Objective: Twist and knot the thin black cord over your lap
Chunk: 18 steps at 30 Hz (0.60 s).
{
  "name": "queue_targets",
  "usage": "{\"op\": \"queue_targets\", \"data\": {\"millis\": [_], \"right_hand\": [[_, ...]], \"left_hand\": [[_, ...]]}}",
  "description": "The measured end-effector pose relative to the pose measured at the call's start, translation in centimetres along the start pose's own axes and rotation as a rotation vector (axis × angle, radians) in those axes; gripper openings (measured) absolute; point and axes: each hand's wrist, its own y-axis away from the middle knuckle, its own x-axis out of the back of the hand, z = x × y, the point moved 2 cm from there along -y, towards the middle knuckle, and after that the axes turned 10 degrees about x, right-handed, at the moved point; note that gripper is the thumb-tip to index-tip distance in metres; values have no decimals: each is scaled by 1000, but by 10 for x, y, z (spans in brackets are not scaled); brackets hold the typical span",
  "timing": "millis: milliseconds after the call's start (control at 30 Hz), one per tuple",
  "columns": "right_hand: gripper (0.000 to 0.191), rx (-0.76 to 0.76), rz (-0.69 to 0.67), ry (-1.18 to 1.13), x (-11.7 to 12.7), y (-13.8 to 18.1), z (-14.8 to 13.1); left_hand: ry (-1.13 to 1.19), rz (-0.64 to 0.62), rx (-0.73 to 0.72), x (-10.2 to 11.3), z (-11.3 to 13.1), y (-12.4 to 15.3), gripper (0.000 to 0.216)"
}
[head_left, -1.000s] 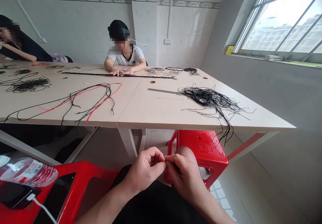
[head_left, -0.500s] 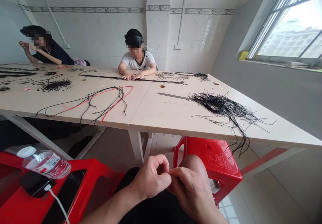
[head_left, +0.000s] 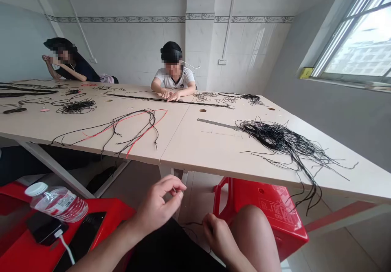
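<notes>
My left hand (head_left: 161,202) is raised in front of the table edge, its fingers curled toward the thumb in a loose pinch. Whatever may be between those fingertips is too small to make out. Lower and to the right, beside my bare knee, my right hand (head_left: 217,234) is closed in a fist. A thin black cord (head_left: 193,223) comes out of its left side, and fine strands hang below over the dark clothing on my lap. The two hands are apart.
On the table (head_left: 183,158) lie a tangled black cord bundle (head_left: 275,135), a metal ruler (head_left: 215,122), and black cords with a red cord (head_left: 159,119). A red stool (head_left: 259,198) stands underneath. At left are a water bottle (head_left: 59,202) and phone (head_left: 81,239). Two co-workers (head_left: 174,76) sit opposite.
My hands were together over my lap; now they have separated. The left went up and left, the right went down a little. The black cord by the right hand has come into view.
</notes>
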Motion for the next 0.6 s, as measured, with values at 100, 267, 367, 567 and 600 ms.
{"op": "queue_targets", "data": {"millis": [100, 267, 367, 567, 600], "right_hand": [[16, -43, -139, 60, -11, 7, 9], [18, -92, -184, 134, -11, 7, 11], [19, -97, -195, 125, -13, 1, 16], [18, -161, -235, 177, -26, -6, 33], [17, -177, -245, 180, -28, -7, 36]], "left_hand": [[-226, 313, -111, 38, -18, -22, 17], [-750, 410, 150, 98, -60, -94, 39], [-874, 187, 429, 108, -77, -119, 46], [-858, 93, 371, 89, -70, -120, 46], [-838, 103, 340, 90, -70, -125, 42]]}}
